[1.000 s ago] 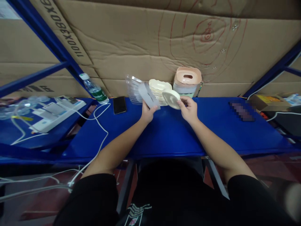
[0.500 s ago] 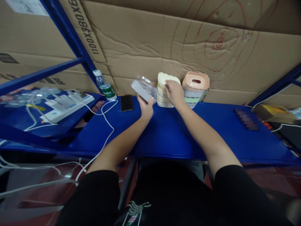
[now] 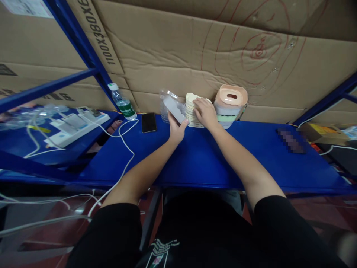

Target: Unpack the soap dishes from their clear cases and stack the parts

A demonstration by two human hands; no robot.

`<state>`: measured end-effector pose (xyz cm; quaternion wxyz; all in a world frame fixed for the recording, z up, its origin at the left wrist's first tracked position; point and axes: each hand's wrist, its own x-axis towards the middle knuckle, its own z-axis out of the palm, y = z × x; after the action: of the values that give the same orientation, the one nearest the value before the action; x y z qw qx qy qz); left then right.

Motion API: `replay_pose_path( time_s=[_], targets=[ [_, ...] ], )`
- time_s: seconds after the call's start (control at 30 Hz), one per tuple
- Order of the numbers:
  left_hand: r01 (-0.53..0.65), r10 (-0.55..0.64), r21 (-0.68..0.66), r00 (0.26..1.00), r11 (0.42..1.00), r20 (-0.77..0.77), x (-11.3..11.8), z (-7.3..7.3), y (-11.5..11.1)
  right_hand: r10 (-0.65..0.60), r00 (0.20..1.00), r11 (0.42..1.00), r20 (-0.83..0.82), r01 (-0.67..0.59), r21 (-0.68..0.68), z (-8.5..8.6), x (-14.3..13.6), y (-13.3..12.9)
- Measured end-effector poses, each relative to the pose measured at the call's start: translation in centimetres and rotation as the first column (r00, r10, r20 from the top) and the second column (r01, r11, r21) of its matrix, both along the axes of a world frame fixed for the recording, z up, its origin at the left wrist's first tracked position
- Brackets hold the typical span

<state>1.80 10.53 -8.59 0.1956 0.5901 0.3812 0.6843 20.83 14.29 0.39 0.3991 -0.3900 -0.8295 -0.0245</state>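
Note:
My left hand (image 3: 176, 131) is closed around a shallow light-grey plastic piece (image 3: 175, 108), tilted, with the thumb on its near edge. Clear plastic containers (image 3: 164, 111) stand just behind that piece. My right hand (image 3: 205, 111) lies over a stack of cream wavy-edged pieces (image 3: 190, 108), its fingers stretched across the top and touching it. Part of the stack is hidden beneath this hand. Close by on the right stands a second stack, topped by a peach tissue-box-like piece with an oval slot (image 3: 231, 96), with pale grey and mint-green layers below.
A water bottle (image 3: 125, 105) and a black phone (image 3: 149, 122) stand and lie left on the blue table (image 3: 200, 160). A white cable (image 3: 133, 149) crosses the left side. A power strip (image 3: 75, 130) lies farther left. Cardboard (image 3: 167, 48) walls the back.
The grey piece in my left hand has moved slightly right and tilted more steeply. My right hand has flattened over the cream stack, whose top now appears lower.

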Motion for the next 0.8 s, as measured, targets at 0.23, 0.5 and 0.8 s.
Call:
replay_pose_path(
  time_s=[0.23,0.5,0.8],
  targets=[
    [0.008,-0.010,-0.029,0.998,1.000,-0.067,0.8,0.1,-0.9,0.115,0.983,0.991,-0.144,-0.105,0.078,-0.7,-0.2,-5.0],
    [0.122,-0.116,0.005,0.954,0.993,-0.275,0.7,-0.1,-1.9,0.191,0.977,0.980,-0.095,-0.195,-0.038,-1.4,1.0,-8.2],
    [0.216,-0.157,0.042,0.815,0.975,-0.558,0.6,0.7,-2.2,0.316,0.949,0.912,0.023,-0.297,-0.281,3.4,7.4,-11.1]
  ],
)
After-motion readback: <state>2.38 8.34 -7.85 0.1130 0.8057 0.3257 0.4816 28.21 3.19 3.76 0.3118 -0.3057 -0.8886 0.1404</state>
